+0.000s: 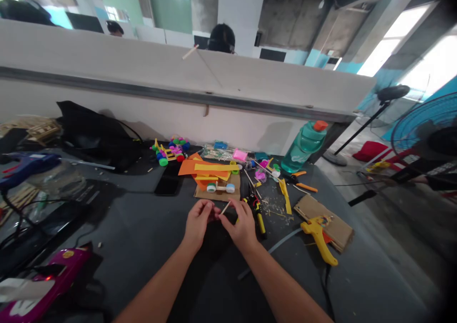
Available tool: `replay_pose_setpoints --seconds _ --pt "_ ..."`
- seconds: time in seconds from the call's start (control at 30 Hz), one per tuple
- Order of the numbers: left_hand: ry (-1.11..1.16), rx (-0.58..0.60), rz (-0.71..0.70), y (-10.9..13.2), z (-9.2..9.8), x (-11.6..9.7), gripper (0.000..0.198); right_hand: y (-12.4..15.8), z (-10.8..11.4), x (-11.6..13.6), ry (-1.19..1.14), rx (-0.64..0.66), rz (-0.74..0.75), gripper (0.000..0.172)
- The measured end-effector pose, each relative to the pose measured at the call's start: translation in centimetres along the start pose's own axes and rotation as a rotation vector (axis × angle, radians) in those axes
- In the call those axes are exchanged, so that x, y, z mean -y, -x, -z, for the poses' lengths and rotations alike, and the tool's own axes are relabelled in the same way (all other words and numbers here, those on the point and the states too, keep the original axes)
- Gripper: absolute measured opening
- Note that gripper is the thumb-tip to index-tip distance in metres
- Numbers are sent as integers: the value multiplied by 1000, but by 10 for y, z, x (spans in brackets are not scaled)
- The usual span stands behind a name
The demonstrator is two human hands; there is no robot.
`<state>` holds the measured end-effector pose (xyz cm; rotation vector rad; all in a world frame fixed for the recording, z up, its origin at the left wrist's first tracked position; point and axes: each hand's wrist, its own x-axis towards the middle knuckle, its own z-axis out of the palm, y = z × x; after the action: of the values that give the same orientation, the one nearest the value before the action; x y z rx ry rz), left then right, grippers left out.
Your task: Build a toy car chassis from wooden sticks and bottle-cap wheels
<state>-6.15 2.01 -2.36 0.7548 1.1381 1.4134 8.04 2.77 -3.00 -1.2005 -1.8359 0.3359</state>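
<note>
Above the dark grey tabletop, a thin, pale wooden stick is pinched in the right hand; beside it, the left hand is curled, its grip unclear.

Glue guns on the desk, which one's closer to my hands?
The yellow glue gun, to the right of your right hand, beside brown cardboard. The blue glue gun is much farther off, at the picture's left edge.
</note>
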Motion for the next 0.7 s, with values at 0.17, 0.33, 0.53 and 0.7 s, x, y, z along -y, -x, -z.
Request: replay_pose_setpoints --seconds 0.17,0.33,0.53,0.7 --pt "-421 -70 -254 -1 8 -4 29 1 1 0 -21 14 35 49" --pt "-372 74 -280 -5 6 -4 10 1 -3 0 -18 12 49 49" --pt "-303 253 -100 -9 2 -2 26 1 -6 -1 -14 40 49 46" --pt "-311 269 -90 -8 1 -4 27 2 -6 1 -33 61 40 61"
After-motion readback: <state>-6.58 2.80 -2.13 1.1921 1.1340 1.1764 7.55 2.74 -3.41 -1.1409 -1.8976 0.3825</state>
